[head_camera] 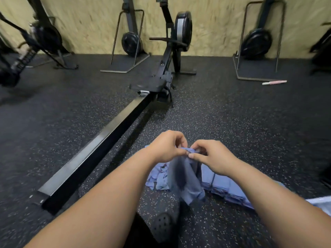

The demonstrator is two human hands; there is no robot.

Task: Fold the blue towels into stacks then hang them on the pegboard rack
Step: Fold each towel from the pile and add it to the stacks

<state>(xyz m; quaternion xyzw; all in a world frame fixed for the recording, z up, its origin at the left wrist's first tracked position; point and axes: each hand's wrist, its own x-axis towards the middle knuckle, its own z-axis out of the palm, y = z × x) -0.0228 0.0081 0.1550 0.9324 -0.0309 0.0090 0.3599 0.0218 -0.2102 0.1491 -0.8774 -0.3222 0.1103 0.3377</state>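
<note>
both of your arms come into view bare. the left forearm (100, 199) and the right forearm (265, 199) are uncovered from the lower edge of the frame right up to the wrists. your left hand (166, 149) and right hand (213, 158) are bare too, over the knuckles and fingers alike. the thumbnail (191, 155) on your right hand is short, pale and plain. low in the view, between the forearms, your shoe (162, 225) shows: dark grey, clog-like, with a rounded toe and rows of small round holes across its top. the black patch (141, 235) just left of it may be a trouser leg, but it is too dark to tell.
</note>
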